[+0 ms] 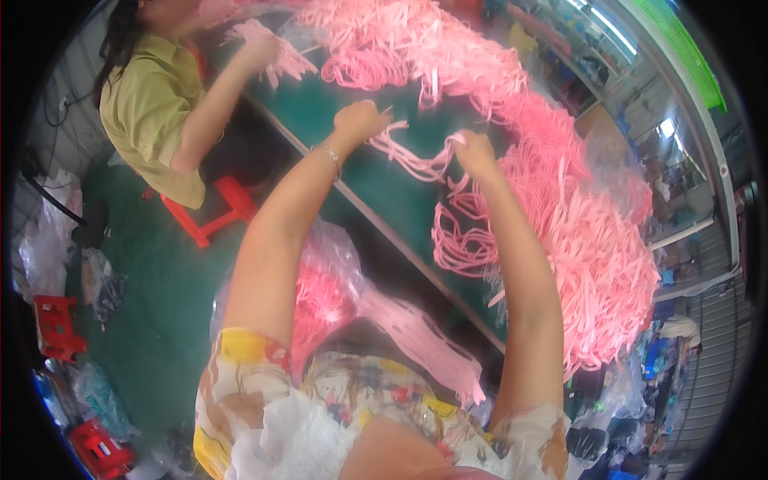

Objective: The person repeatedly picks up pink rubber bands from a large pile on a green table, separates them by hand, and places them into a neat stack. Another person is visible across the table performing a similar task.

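Starting at the left, a co-worker in a yellow-green shirt (148, 108) is working beside a red stool (212, 212), one hand (260, 52) gripping a pink bunch (288, 62) over the green worktop (380, 196). Now across to the clear plastic (340, 248), which is lying by the wearer's lap, and above it the left hand (362, 120): fingers drawn together, they are apparently pinching one end of the pink strands (412, 164), though blur is hiding the exact grip. Down at the lap, a long pink hank (420, 340) is trailing rightward. Back up top, those strands are sagging in a shallow curve between both hands, above the worktop, and the right hand (476, 154) is clamping their other end between thumb and fingers. They're looking light, soft and limp, probably prone to tangling rather than breaking; gathering them near the ends, all in one pinch, is seeming the surest hold. Just below, a looped pink bundle (462, 244) is resting on the worktop, and at far right the big pink heap (600, 280) is spreading along the edge.
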`<state>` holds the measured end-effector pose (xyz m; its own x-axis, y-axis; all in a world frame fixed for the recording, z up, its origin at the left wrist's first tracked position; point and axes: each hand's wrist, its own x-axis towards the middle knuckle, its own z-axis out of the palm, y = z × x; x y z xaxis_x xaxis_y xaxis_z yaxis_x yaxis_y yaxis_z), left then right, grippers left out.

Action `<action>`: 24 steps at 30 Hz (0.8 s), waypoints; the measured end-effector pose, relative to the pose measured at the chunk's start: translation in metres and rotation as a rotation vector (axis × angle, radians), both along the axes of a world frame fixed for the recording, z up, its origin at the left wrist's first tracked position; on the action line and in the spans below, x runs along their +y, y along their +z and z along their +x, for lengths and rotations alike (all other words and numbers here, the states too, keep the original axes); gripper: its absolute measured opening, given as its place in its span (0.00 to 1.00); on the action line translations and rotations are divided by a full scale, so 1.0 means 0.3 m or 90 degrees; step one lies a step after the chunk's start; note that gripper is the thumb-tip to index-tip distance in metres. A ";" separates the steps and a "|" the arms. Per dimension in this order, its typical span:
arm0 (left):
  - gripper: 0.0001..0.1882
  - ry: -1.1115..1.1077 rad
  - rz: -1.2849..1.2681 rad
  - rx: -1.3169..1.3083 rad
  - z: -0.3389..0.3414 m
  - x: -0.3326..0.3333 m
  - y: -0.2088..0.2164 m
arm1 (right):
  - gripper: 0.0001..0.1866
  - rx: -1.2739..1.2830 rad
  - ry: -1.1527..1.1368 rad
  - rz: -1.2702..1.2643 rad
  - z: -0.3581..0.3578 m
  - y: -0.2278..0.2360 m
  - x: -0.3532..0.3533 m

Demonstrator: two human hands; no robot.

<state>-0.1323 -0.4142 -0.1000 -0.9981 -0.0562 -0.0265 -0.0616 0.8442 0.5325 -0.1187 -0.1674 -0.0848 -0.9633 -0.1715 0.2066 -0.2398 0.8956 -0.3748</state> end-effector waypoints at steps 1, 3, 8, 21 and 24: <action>0.30 0.015 -0.030 0.027 -0.017 -0.015 0.010 | 0.20 0.065 -0.004 0.115 -0.017 -0.010 0.006; 0.31 0.006 -0.124 0.065 0.017 -0.007 -0.002 | 0.22 0.125 -0.048 0.135 0.011 -0.038 0.025; 0.31 0.064 -0.233 0.309 0.028 -0.008 0.012 | 0.20 0.100 0.086 -0.224 -0.026 0.036 0.034; 0.16 -0.241 0.271 0.181 0.022 0.181 -0.041 | 0.20 0.005 0.259 -0.506 0.230 0.393 -0.029; 0.12 -0.131 0.329 0.352 -0.068 0.170 -0.090 | 0.21 0.025 0.210 -0.531 0.307 0.405 0.041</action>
